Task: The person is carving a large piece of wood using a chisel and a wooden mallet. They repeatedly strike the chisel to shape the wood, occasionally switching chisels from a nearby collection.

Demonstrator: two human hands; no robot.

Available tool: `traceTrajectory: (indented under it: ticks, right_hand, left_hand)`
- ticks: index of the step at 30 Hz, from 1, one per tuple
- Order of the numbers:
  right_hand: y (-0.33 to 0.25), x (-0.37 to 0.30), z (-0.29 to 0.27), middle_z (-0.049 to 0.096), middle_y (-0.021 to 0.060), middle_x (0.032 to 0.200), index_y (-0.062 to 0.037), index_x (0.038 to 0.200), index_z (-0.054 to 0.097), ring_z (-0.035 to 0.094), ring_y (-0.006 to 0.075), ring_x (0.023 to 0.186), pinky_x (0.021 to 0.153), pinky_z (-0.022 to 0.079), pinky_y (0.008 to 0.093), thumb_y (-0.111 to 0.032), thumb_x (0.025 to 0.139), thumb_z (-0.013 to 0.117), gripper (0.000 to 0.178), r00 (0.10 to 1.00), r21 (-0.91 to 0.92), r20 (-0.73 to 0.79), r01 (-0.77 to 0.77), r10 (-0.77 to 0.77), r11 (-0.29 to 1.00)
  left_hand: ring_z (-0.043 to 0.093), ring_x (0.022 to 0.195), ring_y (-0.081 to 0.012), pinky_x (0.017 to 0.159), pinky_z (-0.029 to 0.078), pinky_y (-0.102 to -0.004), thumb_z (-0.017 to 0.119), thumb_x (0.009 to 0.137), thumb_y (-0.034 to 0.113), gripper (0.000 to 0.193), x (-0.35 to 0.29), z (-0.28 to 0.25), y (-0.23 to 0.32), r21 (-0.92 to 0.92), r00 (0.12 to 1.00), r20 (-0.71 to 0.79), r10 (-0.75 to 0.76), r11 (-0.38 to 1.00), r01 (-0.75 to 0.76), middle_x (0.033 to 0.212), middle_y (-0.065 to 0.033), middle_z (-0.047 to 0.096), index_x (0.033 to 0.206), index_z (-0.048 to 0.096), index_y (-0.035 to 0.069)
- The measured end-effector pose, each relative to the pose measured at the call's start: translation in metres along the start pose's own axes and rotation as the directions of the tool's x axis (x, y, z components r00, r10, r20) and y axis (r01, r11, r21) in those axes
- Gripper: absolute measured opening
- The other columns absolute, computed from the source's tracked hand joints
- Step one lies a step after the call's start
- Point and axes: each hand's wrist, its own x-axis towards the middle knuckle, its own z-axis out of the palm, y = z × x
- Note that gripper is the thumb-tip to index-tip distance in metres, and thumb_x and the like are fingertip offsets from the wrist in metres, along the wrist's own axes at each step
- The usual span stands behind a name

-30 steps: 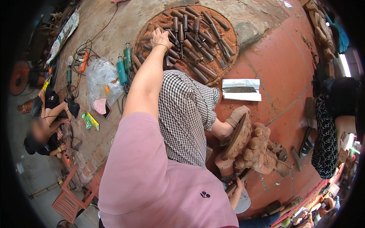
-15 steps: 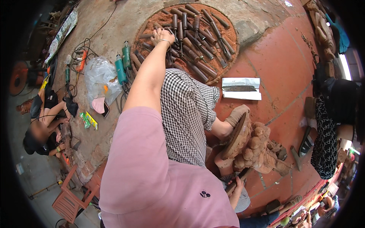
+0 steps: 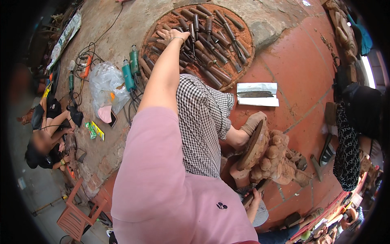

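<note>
My left hand [image 3: 171,37], a bracelet on its wrist, reaches over a round tray [image 3: 252,51] of reddish wood dust. Its fingers are spread above the wooden-handled carving chisels [image 3: 205,55] heaped there, and I see nothing held in it. Low on the right, my right hand [image 3: 255,198] closes round a dark wooden handle [image 3: 248,200]; the tool's far end is hard to make out. Just above it lies a brown wood carving [image 3: 280,160] with rounded lumps and a flat round base [image 3: 252,148]. My foot [image 3: 255,120] in a brown sock presses against that base.
A blade on white paper [image 3: 258,101] lies on the red tiles. Left of the tray are green power tools [image 3: 128,75], a plastic bag [image 3: 106,83] and cables. Another person [image 3: 50,142] sits far left, near a red plastic chair [image 3: 77,215]. A sandal [image 3: 327,151] lies at right.
My left hand's fingers have spread and stretched out over the chisels, where they were bent closer together before. My right hand and the carving look unmoved.
</note>
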Motion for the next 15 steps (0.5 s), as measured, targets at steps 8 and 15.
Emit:
traceTrajectory:
  ticks: [8, 15]
  right_hand:
    - [0.003, 0.000, -0.003, 0.059, 0.0097, 0.075, -0.0047, 0.100, 0.047, 0.057, 0.0185, 0.056, 0.045, 0.052, 0.0292, -0.011, 0.084, 0.062, 0.023, 1.000, 0.016, -0.002, 0.008, -0.008, 1.000]
    - [0.000, -0.002, 0.001, 0.059, 0.0100, 0.075, -0.0046, 0.100, 0.047, 0.057, 0.0183, 0.055, 0.044, 0.052, 0.0291, -0.010, 0.084, 0.062, 0.023, 1.000, 0.012, 0.014, 0.025, -0.025, 1.000]
  left_hand:
    - [0.051, 0.119, -0.0350, 0.103, 0.039, -0.0419, 0.051, 0.078, 0.049, 0.062, 0.014, -0.014, -0.028, -0.258, 0.904, -0.386, 0.182, 0.920, -0.295, 0.121, -0.0230, 0.059, 0.109, 0.066, -0.003]
    - [0.066, 0.079, -0.0349, 0.077, 0.049, -0.0421, 0.064, 0.071, 0.050, 0.055, 0.013, -0.030, -0.004, -0.741, 0.929, -0.344, 0.138, 0.569, -0.358, 0.080, -0.0223, 0.068, 0.077, 0.068, -0.004]
